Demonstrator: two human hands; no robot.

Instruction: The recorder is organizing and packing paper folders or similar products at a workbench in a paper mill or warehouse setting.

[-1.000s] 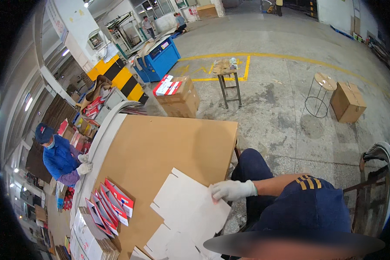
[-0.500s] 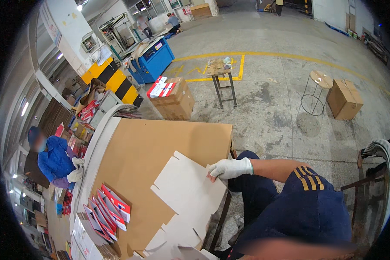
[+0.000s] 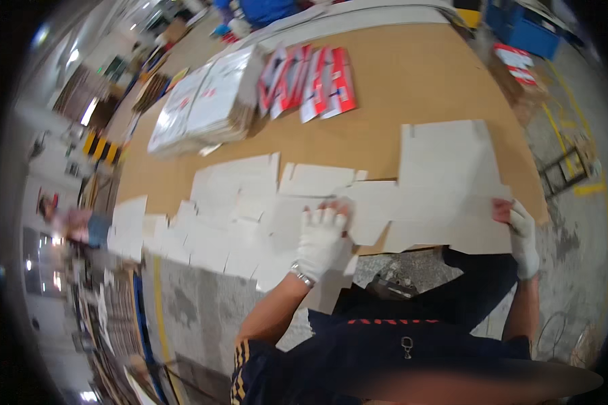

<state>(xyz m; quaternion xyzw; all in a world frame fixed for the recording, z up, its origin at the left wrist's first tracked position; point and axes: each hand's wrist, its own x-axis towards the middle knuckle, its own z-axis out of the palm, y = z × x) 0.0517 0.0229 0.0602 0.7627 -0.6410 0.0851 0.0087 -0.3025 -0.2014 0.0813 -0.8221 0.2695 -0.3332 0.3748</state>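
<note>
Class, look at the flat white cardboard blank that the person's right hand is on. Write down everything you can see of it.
The white cardboard blank lies flat and unfolded on the brown table, at its near right edge. It is plain, die-cut, with notched flaps and faint fold lines. Its near edge overhangs the table. The gloved right hand grips its right corner; the gloved left hand presses the overlapping blanks beside it.

**Camera placement: single head-worn fisheye view**

One view is serving this moment: the head camera, worn on the person's head and looking steeply down and forward over the brown table (image 3: pixel 412 81). The lens is sitting close to the near table edge, so the left hand (image 3: pixel 321 241) and the right hand (image 3: pixel 520 236) are entering from the lower edge with the forearms. The person's own torso is filling the bottom of the frame. Straight table edges are bending toward the dark circular rim. Farther surroundings are appearing small and blurred at the periphery. No second view is sharing this scene.
</note>
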